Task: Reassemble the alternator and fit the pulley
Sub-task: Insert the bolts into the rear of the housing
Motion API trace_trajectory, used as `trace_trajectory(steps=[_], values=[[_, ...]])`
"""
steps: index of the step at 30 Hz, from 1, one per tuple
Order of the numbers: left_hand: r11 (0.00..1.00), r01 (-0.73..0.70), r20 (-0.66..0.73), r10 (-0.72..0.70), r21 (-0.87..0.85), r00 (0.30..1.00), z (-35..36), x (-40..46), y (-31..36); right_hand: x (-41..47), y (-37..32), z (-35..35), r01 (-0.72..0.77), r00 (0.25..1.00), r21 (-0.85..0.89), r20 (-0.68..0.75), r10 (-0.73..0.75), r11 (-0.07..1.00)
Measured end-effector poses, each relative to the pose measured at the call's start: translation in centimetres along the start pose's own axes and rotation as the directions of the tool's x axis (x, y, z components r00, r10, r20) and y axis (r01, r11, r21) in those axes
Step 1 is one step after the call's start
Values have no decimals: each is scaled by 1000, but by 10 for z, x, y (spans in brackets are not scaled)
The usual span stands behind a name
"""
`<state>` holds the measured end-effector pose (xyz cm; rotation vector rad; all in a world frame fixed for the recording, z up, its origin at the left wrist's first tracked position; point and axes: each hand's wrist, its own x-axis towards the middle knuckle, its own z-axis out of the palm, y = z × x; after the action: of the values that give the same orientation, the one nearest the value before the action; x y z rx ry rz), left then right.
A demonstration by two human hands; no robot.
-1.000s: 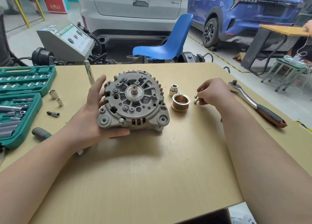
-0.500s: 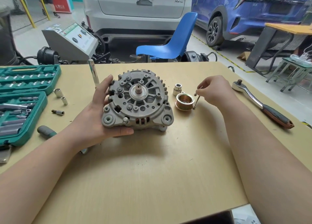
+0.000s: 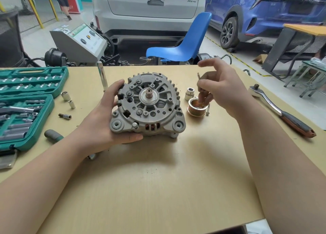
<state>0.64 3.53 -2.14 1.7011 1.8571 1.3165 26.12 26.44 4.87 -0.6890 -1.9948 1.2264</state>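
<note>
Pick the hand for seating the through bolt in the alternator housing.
Right. The right hand already pinches a through bolt beside the pulley; the left hand is busy bracing the alternator.

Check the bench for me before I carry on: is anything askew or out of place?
Nothing looks damaged. A few sockets and a bit lie loose on the table beside the open socket case, not in its slots.
</note>
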Motion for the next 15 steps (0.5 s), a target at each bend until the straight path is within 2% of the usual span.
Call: trace_trajectory(steps=[5, 9, 15], values=[[999, -44, 47, 44, -15, 998, -13, 7, -13, -10, -3, 15, -28, 946, 15, 324, 22, 999], [999, 8, 19, -7, -36, 1000, -29, 9, -30, -12, -4, 13, -37, 911, 145, 413, -26, 989], [983, 71, -35, -78, -166, 996, -32, 4, -38, -16, -10, 12, -74, 825, 362, 545, -147, 929]])
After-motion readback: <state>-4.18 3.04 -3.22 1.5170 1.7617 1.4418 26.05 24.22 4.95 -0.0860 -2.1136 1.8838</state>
